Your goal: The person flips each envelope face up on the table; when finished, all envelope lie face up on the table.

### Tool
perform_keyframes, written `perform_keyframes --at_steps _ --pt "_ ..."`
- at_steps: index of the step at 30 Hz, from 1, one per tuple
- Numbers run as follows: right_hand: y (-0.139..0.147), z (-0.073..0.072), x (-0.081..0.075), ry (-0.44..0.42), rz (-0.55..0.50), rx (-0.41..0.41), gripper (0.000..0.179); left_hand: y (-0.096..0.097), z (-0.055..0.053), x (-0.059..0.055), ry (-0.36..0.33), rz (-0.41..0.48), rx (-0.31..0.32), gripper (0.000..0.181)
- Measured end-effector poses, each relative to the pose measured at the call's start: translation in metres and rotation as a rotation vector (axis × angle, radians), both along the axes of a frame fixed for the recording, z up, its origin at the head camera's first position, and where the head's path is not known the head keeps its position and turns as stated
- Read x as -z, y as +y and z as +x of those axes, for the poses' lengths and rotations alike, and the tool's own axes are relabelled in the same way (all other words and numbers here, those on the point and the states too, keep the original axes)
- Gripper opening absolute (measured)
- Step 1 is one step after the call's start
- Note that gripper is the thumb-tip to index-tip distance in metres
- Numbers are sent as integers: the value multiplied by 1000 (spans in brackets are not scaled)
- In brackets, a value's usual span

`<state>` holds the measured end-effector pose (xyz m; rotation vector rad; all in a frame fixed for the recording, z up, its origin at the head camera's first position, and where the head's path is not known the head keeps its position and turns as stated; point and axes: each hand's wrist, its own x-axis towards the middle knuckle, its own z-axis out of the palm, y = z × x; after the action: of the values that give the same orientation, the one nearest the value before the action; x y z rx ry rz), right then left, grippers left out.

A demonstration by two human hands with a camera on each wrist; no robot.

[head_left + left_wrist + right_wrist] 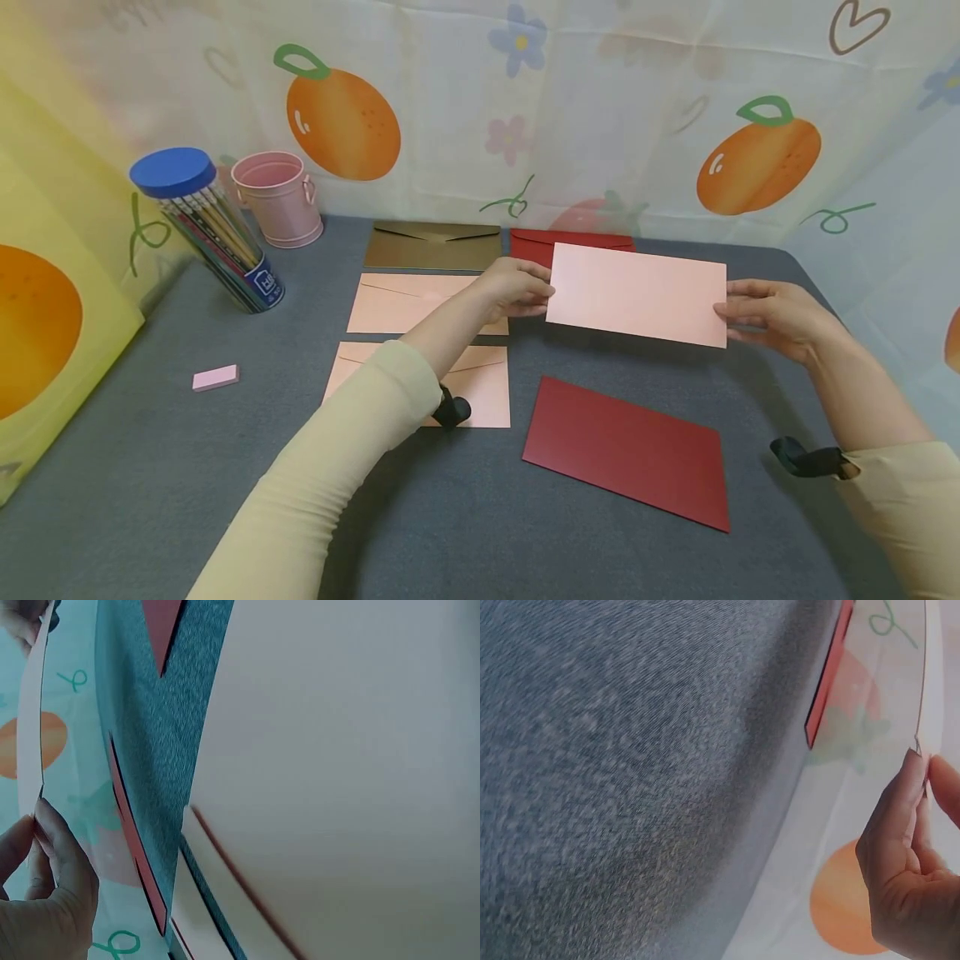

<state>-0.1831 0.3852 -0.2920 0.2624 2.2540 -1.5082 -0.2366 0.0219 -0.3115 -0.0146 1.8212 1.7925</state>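
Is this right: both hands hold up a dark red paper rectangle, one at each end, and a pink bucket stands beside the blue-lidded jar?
Not quite: the paper rectangle held up between the left hand and the right hand is pale pink, not dark red, as the head view shows. The pink bucket does stand beside the blue-lidded jar.
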Motion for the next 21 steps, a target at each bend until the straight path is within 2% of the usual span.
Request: perform_keyframes --at_steps 5,10,15,21 --pt "-4 -1 -4 -20 -212 74 22 -6 -3 -4 16 13 4 34" --pt "-10 -1 -6 -1 -330 106 16 -12 -4 -9 34 5 6 31" --pt "-15 -1 -7 32 -396 113 20 -19 -5 -13 58 0 9 32" --pt "-19 -1 -7 57 -415 121 20 -25 -4 -15 50 13 21 33"
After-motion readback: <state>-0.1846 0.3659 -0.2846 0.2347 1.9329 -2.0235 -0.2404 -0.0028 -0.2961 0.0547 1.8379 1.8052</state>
